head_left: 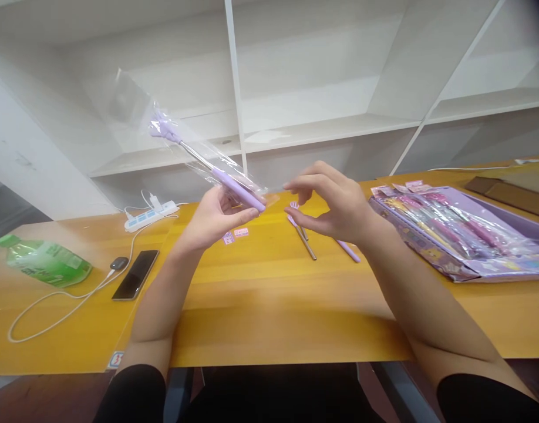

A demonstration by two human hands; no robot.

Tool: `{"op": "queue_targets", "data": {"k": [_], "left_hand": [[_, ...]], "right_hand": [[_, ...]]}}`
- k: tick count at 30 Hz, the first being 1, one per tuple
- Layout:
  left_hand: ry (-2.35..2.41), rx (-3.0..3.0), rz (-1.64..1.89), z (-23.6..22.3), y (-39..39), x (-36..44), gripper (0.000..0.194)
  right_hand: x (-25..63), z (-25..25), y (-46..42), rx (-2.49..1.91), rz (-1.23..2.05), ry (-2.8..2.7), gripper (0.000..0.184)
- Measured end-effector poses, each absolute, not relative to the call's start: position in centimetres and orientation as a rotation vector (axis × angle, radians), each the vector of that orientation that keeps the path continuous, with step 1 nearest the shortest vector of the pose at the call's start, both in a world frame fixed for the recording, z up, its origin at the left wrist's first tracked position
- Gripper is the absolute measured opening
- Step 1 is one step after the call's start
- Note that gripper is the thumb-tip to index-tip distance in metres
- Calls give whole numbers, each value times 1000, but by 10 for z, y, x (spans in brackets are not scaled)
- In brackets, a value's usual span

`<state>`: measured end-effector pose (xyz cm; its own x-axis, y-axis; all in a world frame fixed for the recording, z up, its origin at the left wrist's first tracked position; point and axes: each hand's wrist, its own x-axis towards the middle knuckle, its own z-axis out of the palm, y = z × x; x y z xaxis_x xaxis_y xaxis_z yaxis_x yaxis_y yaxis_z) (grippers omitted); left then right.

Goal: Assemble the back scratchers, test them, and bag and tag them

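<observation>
My left hand [216,216] grips the lower end of a purple back scratcher [236,189] in a clear plastic sleeve [199,138]. It tilts up to the left, its metal shaft between the purple handle and the purple head. My right hand [324,200] hovers to the right of it, fingers curved and thumb apart, holding nothing. Beneath that hand, a purple claw-shaped head with metal rods [305,238] lies on the table, partly hidden by my fingers. A purple rod-like piece [349,251] lies beside my right wrist.
At the right, a purple display box [463,271] holds several wrapped back scratchers [445,226]. Small pink labels [241,232] lie mid-table. On the left are a phone [135,275], a green bottle [49,261], a white power strip [151,216] and a looped cable [44,298]. White shelving [322,132] rises behind.
</observation>
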<state>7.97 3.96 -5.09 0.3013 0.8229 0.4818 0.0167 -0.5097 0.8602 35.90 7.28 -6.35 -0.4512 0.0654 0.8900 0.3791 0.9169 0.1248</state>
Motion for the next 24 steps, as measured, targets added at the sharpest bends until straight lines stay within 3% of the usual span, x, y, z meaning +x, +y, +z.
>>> {"op": "queue_targets", "data": {"k": [5,14,24], "left_hand": [[736,1854,1172,-52,35,82,36],[643,1895,1140,-55,33,90,32],[595,1865,1045,-57,37,91,32]], "right_hand": [[342,-70,69,-291,-228,-2003,21],[331,-71,63,-439,438,-2039,30],[326,-74,62,-460,390,-2102,47]]}}
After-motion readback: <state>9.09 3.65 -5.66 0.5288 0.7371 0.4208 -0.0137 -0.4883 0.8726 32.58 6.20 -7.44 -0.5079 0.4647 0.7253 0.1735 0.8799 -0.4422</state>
